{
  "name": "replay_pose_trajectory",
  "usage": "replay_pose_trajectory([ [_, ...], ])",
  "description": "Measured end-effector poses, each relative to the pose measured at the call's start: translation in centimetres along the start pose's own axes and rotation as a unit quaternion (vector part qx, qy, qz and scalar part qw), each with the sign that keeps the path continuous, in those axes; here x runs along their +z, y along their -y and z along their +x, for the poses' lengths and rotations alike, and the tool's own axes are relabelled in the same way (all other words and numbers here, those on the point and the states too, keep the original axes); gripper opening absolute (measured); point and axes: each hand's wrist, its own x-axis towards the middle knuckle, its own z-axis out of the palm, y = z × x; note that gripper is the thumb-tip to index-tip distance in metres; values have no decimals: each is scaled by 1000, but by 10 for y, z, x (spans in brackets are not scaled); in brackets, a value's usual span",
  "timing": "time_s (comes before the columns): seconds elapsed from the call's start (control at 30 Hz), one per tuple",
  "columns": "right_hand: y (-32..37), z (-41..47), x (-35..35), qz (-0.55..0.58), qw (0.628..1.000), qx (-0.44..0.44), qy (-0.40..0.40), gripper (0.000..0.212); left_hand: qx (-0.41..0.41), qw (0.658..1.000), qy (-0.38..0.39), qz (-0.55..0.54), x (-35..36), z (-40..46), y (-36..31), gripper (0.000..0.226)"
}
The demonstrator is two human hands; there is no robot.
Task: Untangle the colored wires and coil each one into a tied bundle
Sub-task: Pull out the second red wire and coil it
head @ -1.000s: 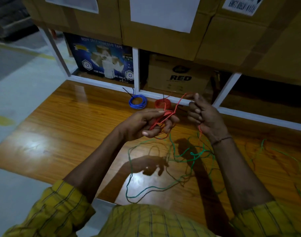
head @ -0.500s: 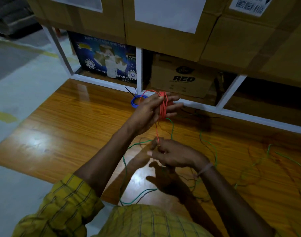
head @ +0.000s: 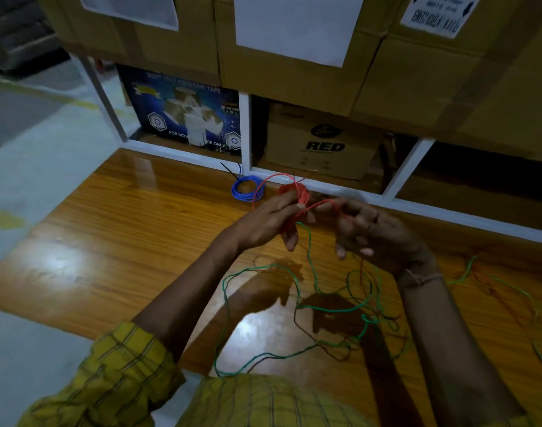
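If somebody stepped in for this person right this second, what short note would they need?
Left hand: holds the part-wound red wire coil.
Right hand: pinches the red strand beside the coil.
Blue bundle: coiled, lying on the wooden board by the rack.
A red bundle may sit behind the hands; I cannot tell.
Green wire: loose, tangled with a dark strand.
Left: finish and tie red, then sort the green.

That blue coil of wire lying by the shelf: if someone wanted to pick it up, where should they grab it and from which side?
Probably the near arc of the blue coil, coming from above. It lies flat on the wooden floor as an open ring, so fingers can pinch across the bunched strands. Its far side sits close to the white shelf frame, where the black tie ends stick up.
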Motion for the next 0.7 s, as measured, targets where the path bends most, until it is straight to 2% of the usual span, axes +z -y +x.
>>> replay_pose_trajectory([
  [0.1, -8, 9, -13, 108, 991, -58, -51, 58, -4, 995, 26, -96, 3, 5, 3, 42],
  [0.17, -11, 14, -19, 110, 983, -79, -121, 38, -4, 984, 51, -168, 3, 7, 1, 41],
  [0.23, -12, 19, -24, 51, 970, -75, -227, 16, 0, 960, 98, -262, 2, 8, 0, 43],
  [0.27, -14, 22, -28, -3, 957, -64, -282, 13, -2, 945, 122, -305, 1, 8, 0, 45],
  [0.33, -26, 26, -34, -125, 926, -34, -354, 20, -16, 921, 145, -362, 1, 7, 1, 47],
  [0.43, -56, 34, -30, -186, 922, -21, -339, 36, -9, 884, 138, -447, 2, 8, 1, 48],
  [0.5, -71, 37, -21, -185, 926, -3, -328, 42, 0, 866, 96, -490, 2, 13, 2, 51],
  [0.6, -85, 37, 0, -153, 935, 28, -320, 50, 16, 871, 12, -490, 2, 20, 2, 51],
  [0.7, -97, 35, 17, -186, 932, 71, -302, 50, 23, 871, -54, -487, 0, 25, 0, 45],
])
